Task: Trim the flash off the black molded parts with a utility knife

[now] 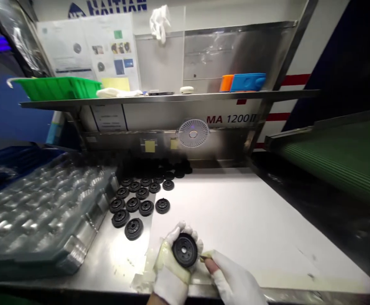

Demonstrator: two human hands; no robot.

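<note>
Seen from the head camera, the person's left hand (172, 262), in a white glove, is cradling a black molded disc (185, 250) low in the middle of the view, just above the near table edge. The left fingers (181, 228) are spread and curling around the disc's rim from behind, gripping it. The disc is round, so it is showing no long axis; its flat face with a central hole is pointing up toward the camera and tilting slightly toward the right hand. The right hand (232, 279), also gloved, is reaching in from the lower right, and its thumb and forefinger are pinching a thin pale tool (206, 256), too small to identify, whose tip is touching the disc's rim. The remaining right fingers are hidden, so their state cannot be told.

Beyond the hands, more black discs (140, 199) are lying flat in loose rows on a steel table (118, 258), beside a stack of clear plastic trays (41, 216) on the left. A white sheet (254, 228) is covering the table's right part. Above, a steel shelf (159, 98) is carrying a green plastic crate (57, 88) and a blue box (247, 82).
</note>
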